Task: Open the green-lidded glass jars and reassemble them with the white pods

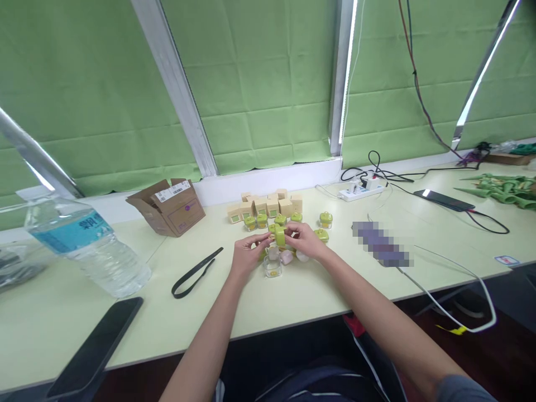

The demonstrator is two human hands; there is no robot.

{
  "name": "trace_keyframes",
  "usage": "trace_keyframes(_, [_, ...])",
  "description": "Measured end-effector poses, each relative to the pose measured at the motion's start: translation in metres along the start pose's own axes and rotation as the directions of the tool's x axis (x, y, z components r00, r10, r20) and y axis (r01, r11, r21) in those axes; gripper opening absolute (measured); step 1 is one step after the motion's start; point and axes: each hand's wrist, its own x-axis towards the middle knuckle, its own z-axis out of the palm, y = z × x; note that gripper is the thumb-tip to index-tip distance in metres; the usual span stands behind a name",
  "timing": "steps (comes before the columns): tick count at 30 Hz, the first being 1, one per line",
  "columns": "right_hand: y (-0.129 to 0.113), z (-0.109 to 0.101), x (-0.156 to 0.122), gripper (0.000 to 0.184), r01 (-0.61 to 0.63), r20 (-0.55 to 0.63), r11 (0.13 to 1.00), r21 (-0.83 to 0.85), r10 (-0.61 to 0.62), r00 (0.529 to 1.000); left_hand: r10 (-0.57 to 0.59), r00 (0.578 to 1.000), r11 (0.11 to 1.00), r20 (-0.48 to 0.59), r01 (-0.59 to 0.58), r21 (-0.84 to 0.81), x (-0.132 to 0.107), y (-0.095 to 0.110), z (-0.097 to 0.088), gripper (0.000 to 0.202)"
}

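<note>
My right hand [305,240] is closed, with its fingertips gripping a green jar lid [280,237] tipped on its edge. Beside the lid, my left hand [249,254] pinches its fingers together around a small pale-orange piece too tiny to make out. Below the hands a clear square jar [273,270] stands lidless on the table. Small pinkish-white pieces [287,257] lie close behind it, partly covered by my hands. Several clear jars with green lids [250,223] stand just beyond, and another lidded jar [325,220] is off to the right.
Small tan boxes [272,209] are grouped behind the jars. An open cardboard box [167,207], a black strap [195,274], a water bottle [90,245] and a dark phone [98,346] lie leftward. Rightward are a power strip [362,190], a second phone [444,201] and a white cable [481,301].
</note>
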Motion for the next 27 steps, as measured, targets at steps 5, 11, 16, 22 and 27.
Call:
trace_keyframes(5, [0.0005,0.0002,0.0011,0.019,-0.010,-0.009,1.000,-0.020,0.010,1.000,0.198,0.980,0.973,0.001,-0.197,0.120,-0.0020,0.0028,0.0013,0.025])
trace_keyframes(11, [0.0024,0.0003,0.0005,0.020,-0.004,0.013,0.999,-0.053,0.005,1.000,0.322,0.946,0.929,0.032,-0.323,0.180,-0.0032,0.0036,0.0001,0.014])
trace_keyframes(16, [0.0035,0.0001,-0.0002,0.017,-0.018,0.023,0.996,-0.083,0.020,1.000,0.366,0.928,0.898,0.074,-0.373,0.233,-0.0039,0.0040,-0.0007,0.013])
trace_keyframes(22, [0.0023,0.0005,-0.0007,0.015,0.001,0.039,0.996,-0.089,0.003,0.999,0.369,0.924,0.887,0.100,-0.383,0.258,-0.0044,0.0018,-0.0003,0.013])
trace_keyframes(27, [0.0003,0.0023,-0.0011,0.016,-0.005,0.041,0.995,-0.104,0.009,0.999,0.386,0.916,0.871,0.114,-0.402,0.282,-0.0048,0.0018,0.0003,0.012])
